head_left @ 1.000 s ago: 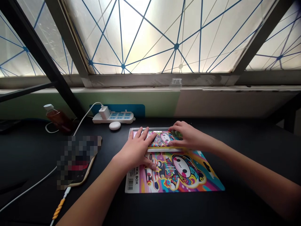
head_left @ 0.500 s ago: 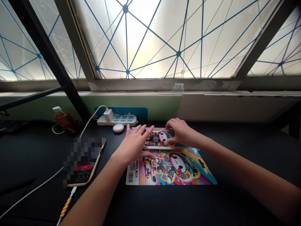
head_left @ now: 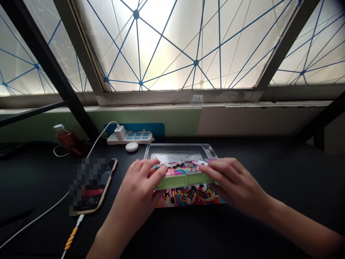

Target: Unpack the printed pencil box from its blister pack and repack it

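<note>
Since a moment ago, the pencil box (head_left: pixel 183 175) has come out of the clear tray (head_left: pixel 178 152) and nearer to the person, and both hands have come with it. The tray now lies bare just beyond the fingers (head_left: pixel 159 172).

A wide window (head_left: pixel 172 43) of frosted panes crossed by blue lines fills the upper half of the view, far beyond the fingers. Below it a black counter (head_left: pixel 269 162) spreads out under both arms.

A brightly printed card (head_left: pixel 188 198) with a cartoon figure lies flat on the counter, directly under the fingers and mostly hidden by them.

The pencil box is a long, flat case with a colourful cartoon lid and a light green side that faces the person. It sits between the two hands, over the card. Whether it rests on the card or is held clear of it cannot be told.

The left hand (head_left: pixel 137 192) grasps the box's left end, with its fingers curled over the top. The right hand (head_left: pixel 235 181) grasps the right end in the same way.

Well to the left of the left fingers lies a phone (head_left: pixel 106 180), partly blurred, with a white cable (head_left: pixel 32 220) plugged in.

Beyond and left of the fingers, a white power strip (head_left: pixel 130 137) sits by the wall, with a small white oval case (head_left: pixel 132 146) just in front of it. Farther left stands a bottle (head_left: pixel 66 138) of brown liquid.
</note>
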Motion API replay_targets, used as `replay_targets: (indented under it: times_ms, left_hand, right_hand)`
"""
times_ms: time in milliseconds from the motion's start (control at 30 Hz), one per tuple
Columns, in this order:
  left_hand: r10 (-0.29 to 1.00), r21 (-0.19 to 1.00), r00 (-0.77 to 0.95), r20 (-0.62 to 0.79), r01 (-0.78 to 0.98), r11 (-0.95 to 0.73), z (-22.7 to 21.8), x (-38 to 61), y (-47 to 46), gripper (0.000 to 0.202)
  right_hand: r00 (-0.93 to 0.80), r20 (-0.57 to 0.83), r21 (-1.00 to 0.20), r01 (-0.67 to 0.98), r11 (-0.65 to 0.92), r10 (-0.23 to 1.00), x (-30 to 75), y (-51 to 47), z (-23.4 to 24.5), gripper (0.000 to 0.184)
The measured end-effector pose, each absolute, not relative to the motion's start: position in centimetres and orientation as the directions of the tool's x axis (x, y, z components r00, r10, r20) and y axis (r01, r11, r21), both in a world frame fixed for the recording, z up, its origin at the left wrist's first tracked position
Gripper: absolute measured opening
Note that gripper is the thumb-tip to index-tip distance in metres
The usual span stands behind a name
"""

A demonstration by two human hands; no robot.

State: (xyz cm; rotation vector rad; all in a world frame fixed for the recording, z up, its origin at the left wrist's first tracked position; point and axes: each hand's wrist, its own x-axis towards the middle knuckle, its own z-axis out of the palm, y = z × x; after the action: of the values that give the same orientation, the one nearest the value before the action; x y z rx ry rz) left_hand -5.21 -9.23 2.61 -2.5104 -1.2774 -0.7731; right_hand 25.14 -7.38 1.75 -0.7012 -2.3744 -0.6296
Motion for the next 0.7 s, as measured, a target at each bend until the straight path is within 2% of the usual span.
replay_targets:
  times_ms: [133, 233, 333, 400, 500, 567, 700]
  left_hand:
    - [0.708, 0.081, 0.512, 0.487, 0.780, -0.620, -2.1, -6.6, -11.3, 0.051]
    - [0.776, 0.186, 0.502, 0.383, 0.781, -0.597, -4.0, -7.7, -12.0, 0.063]
    - [0.856, 0.326, 0.435, 0.278, 0.796, -0.511, -4.4, -8.2, -12.3, 0.087]
    - [0.885, 0.401, 0.387, 0.260, 0.791, -0.463, -4.2, -8.0, -12.3, 0.087]
    - [0.915, 0.498, 0.319, 0.247, 0.768, -0.402, -3.9, -7.4, -12.3, 0.090]
    - [0.929, 0.535, 0.292, 0.229, 0.759, -0.371, -3.8, -7.2, -12.3, 0.094]
    - [0.928, 0.538, 0.267, 0.259, 0.758, -0.368, -3.8, -7.3, -12.3, 0.106]
  right_hand:
    - [-0.790, 0.542, 0.314, 0.507, 0.802, 0.287, 25.2, -10.3, -0.1, 0.035]
    - [-0.799, 0.521, 0.311, 0.506, 0.804, 0.301, 25.0, -11.0, -1.1, 0.037]
    - [-0.791, 0.505, 0.259, 0.521, 0.813, 0.345, 24.9, -10.9, -1.4, 0.030]
    - [-0.769, 0.492, 0.183, 0.550, 0.815, 0.408, 24.6, -11.0, -1.3, 0.023]
    - [-0.735, 0.461, 0.101, 0.600, 0.794, 0.497, 23.9, -11.1, -0.8, 0.034]
    - [-0.728, 0.444, 0.094, 0.618, 0.780, 0.523, 23.2, -10.9, -0.5, 0.037]
    - [-0.761, 0.392, 0.113, 0.597, 0.794, 0.516, 22.4, -9.6, 0.2, 0.031]
